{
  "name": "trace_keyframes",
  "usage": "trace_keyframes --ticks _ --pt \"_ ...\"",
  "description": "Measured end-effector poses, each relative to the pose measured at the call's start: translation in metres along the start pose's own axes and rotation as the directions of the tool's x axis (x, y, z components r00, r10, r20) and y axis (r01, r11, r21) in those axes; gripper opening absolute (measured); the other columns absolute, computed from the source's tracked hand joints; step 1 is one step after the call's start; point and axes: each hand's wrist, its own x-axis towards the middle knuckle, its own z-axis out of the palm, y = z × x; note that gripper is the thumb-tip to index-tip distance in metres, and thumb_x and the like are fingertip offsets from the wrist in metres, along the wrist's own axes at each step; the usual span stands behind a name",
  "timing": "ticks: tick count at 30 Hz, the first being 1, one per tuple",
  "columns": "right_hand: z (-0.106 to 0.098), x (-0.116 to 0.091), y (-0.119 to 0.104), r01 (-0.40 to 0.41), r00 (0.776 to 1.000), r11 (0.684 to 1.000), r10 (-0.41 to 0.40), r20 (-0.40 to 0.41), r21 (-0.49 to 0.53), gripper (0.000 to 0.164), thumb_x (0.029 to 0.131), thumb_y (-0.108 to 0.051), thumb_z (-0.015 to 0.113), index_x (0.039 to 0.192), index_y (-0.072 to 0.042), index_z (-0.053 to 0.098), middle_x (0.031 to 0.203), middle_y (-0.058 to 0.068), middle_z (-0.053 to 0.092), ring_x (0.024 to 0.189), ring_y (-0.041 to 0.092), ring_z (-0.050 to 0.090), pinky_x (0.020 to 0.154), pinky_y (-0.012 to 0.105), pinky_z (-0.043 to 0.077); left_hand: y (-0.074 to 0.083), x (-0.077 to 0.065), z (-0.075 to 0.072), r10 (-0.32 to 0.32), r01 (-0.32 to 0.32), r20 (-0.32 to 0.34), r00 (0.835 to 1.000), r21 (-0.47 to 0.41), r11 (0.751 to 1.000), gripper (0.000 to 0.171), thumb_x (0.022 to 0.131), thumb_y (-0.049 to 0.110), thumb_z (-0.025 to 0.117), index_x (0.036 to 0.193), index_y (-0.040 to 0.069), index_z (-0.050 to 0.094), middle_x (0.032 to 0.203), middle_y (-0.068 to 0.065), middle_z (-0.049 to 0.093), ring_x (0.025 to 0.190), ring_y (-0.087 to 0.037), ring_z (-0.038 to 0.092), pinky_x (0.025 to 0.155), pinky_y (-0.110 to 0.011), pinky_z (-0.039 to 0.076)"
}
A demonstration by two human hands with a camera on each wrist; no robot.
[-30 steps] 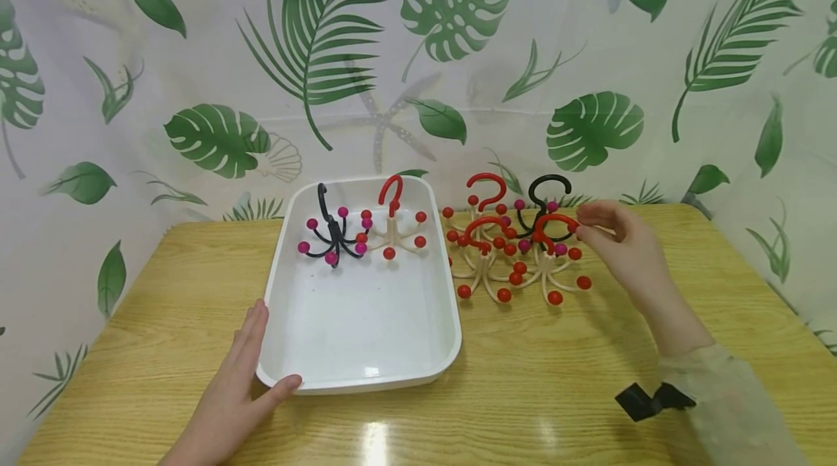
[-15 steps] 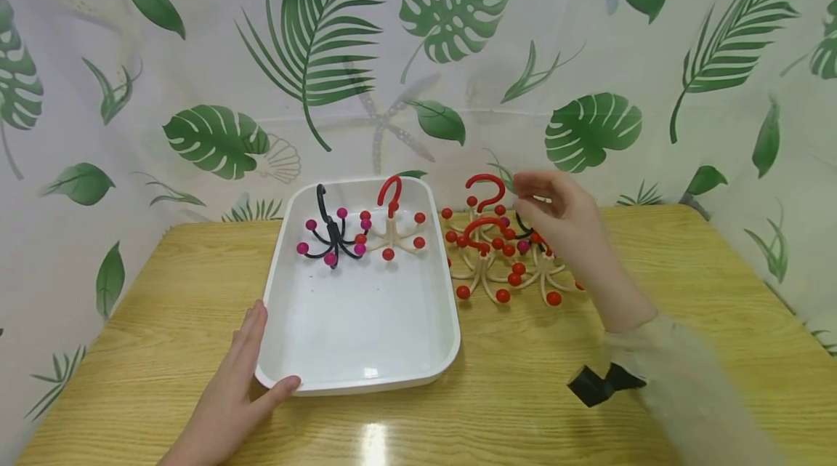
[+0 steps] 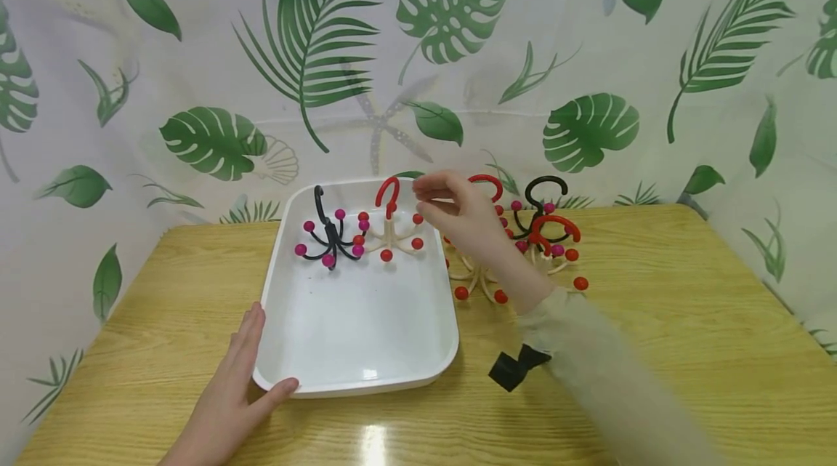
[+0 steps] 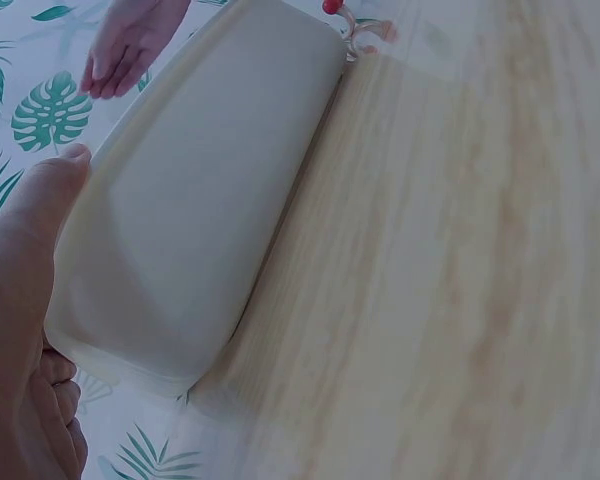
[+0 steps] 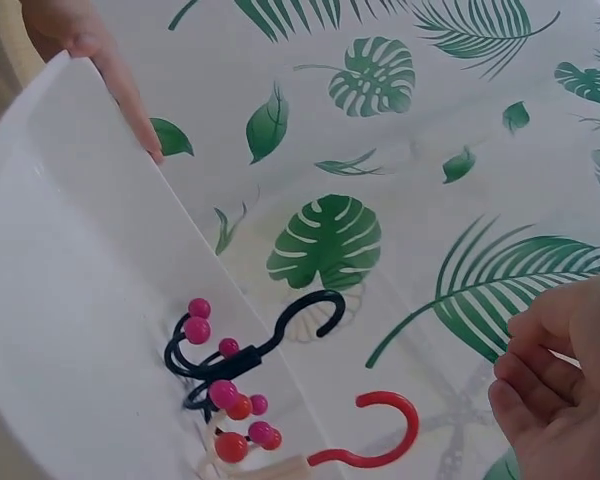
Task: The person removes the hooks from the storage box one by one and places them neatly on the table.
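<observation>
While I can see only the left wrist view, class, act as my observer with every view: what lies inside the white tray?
Observer: A black hanger and a beige hanger with a red hook are at the far end of the tray.
Operator: What colour are the balls on the black one? They don't show here.
Observer: In the head view, its balls are magenta.
Operator: And beyond my picture, what is on the table to the right of the tray?
Observer: A cluster of similar hangers is on the table, partly hidden by the right hand.
</observation>
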Motion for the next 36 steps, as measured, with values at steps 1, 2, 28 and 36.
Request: trace_keyframes --ticks 1,2,28,36 --pt "0.006 0.002 0.0 -0.014 1.0 1.0 0.014 0.013 0.007 0.027 0.091 -0.004 0.063 0.118 -0.002 0.059 0.115 0.009 0.06 0.106 0.021 0.058 0.093 0.029 0.05 0.0 0.0 0.0 0.002 -0.002 -0.002 1.0 0.0 1.0 0.1 0.087 0.052 0.062 0.154 0.019 -0.004 0.16 -0.004 -0.004 0.144 -0.035 0.005 0.106 -0.066 0.019" --pt "0.013 0.005 0.001 -0.023 0.999 1.0 0.023 0.024 0.017 0.027 0.091 -0.005 0.063 0.118 -0.002 0.059 0.114 0.009 0.06 0.105 0.02 0.059 0.093 0.028 0.05 -0.001 0.0 0.0 0.0 0.0 -0.001 1.0 0.001 1.0 0.1 0.087 0.053 0.062 0.154 0.019 -0.004 0.16 -0.005 -0.004 0.144 -0.035 0.005 0.106 -0.066 0.019" --pt "0.117 0.054 0.018 -0.238 0.967 0.971 0.238 0.092 -0.008 0.029 0.092 -0.018 0.066 0.119 -0.011 0.057 0.108 -0.002 0.061 0.101 0.013 0.058 0.083 0.02 0.05 -0.001 0.0 0.001 0.015 -0.015 -0.01 1.0 -0.015 1.0 0.101 0.087 0.051 0.064 0.154 0.019 -0.004 0.16 -0.008 -0.001 0.144 -0.036 0.006 0.105 -0.067 0.02" --pt "0.129 0.062 0.018 -0.267 0.962 0.964 0.267 0.063 -0.014 0.03 0.091 -0.015 0.066 0.119 -0.008 0.056 0.107 0.001 0.062 0.1 0.014 0.059 0.081 0.019 0.052 -0.001 0.001 0.0 0.005 -0.005 -0.002 1.0 -0.019 1.0 0.101 0.086 0.053 0.063 0.154 0.02 -0.004 0.16 -0.007 -0.002 0.144 -0.036 0.005 0.105 -0.068 0.02"
